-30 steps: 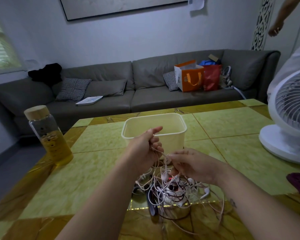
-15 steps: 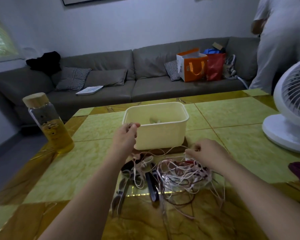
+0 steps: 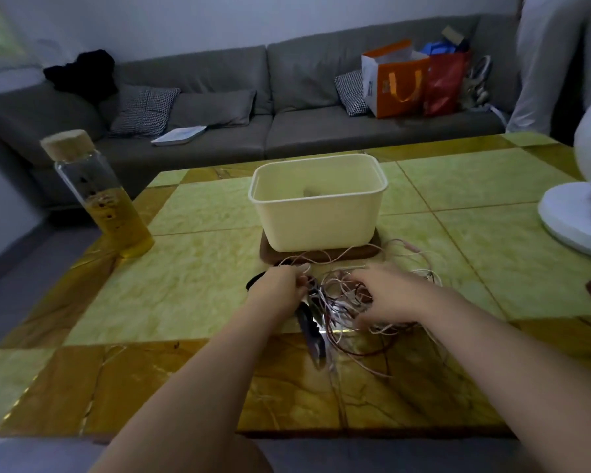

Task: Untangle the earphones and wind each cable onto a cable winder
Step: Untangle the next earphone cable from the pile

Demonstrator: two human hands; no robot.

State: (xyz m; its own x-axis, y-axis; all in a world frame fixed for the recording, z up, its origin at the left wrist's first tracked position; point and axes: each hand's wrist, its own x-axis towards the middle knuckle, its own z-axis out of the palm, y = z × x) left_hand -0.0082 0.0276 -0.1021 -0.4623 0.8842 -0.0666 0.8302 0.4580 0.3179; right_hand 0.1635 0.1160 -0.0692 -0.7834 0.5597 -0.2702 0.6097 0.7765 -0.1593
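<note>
Sofa: a long grey fabric sofa (image 3: 219,131) runs along the far wall behind everything else.
Surface: the glossy surface of green and amber marble-look tiles (image 3: 191,288) carries all the things below.
Fan: a white round plastic fan (image 3: 574,216) stands at the right edge, partly cut off.
Tub: a cream rectangular plastic tub (image 3: 318,216) sits upright at the middle, on a dark brown flat mat (image 3: 270,254).
Bottle: a clear glass bottle with a cork-coloured lid (image 3: 103,199), about half full of yellow liquid, stands upright well to the left of the tub.
Earphones: the tangle of thin white and pink earphone cables (image 3: 342,302) lies in a loose heap on the surface just in front of the mat, with loops trailing to the right and towards the near edge.
Right hand: the right hand (image 3: 389,295) lies on top of the tangle, fingers bent down among the strands; blur hides whether they grip any.
Left hand: the left hand (image 3: 278,290) is at the heap's left edge, fingers curled, pinching strands there.
Dark piece: a narrow black glossy object (image 3: 313,332) lies under the cables between the forearms.
</note>
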